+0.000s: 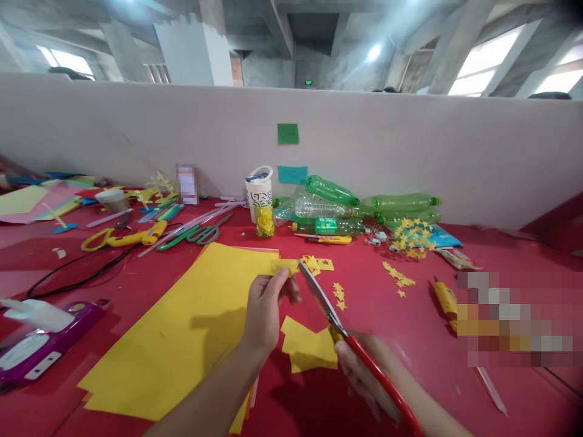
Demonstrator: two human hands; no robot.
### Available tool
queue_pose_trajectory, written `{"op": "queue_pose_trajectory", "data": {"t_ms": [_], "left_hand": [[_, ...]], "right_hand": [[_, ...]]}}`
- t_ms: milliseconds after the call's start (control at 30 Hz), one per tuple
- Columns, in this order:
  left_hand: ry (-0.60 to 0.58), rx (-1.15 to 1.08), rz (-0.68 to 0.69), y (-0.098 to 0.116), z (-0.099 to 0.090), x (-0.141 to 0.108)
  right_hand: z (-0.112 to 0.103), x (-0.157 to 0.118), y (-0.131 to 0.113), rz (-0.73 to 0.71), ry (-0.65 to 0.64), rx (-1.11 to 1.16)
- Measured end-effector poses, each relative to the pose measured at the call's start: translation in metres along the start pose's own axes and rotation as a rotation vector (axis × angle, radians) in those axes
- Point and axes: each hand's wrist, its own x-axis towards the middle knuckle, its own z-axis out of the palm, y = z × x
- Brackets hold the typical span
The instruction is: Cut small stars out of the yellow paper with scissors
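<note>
Between thumb and fingers, my left hand (268,303) pinches a small piece of yellow paper (283,266). My right hand (364,358) grips red-handled scissors (321,292), whose blade tips point up and left at that piece's right edge. Whether the blades touch the paper I cannot tell. Under my left forearm lie large yellow sheets (204,303), with an orange edge showing beneath. Yellow offcuts (310,349) rest between my hands. Just past the scissors are a yellow strip with a star-shaped hole (325,264) and a few small yellow stars (339,295).
Plastic bottles (332,209) lie along the white partition, by a patterned cup (259,194) and a yellow cutter knife (334,240). Green-handled scissors (207,232), a yellow glue gun (136,235) and a purple power strip (59,340) sit left. More stars (412,238) are right.
</note>
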Motion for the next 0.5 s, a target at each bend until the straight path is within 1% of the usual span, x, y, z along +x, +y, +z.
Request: {"op": "queue_pose_trajectory", "data": {"t_ms": [67, 167, 233, 367, 500], "left_hand": [[-0.014, -0.016, -0.026, 0.0032, 0.0012, 0.0007], [-0.113, 0.016, -0.095, 0.0048, 0.0023, 0.0015], [-0.15, 0.021, -0.119, 0.0044, 0.0019, 0.0024], [-0.091, 0.035, -0.074, 0.002, -0.0025, 0.0049], [-0.043, 0.137, -0.035, -0.002, -0.0064, 0.0045]], "right_hand": [[0.002, 0.0, -0.0002, 0.013, 0.015, -0.004], [0.0041, 0.0, 0.0004, 0.015, 0.039, 0.0], [0.0046, 0.0003, 0.0016, 0.007, 0.051, 0.003], [0.0041, 0.0017, 0.0046, 0.011, 0.056, -0.009], [0.0031, 0.0024, 0.0057, -0.006, 0.049, -0.021]]}}
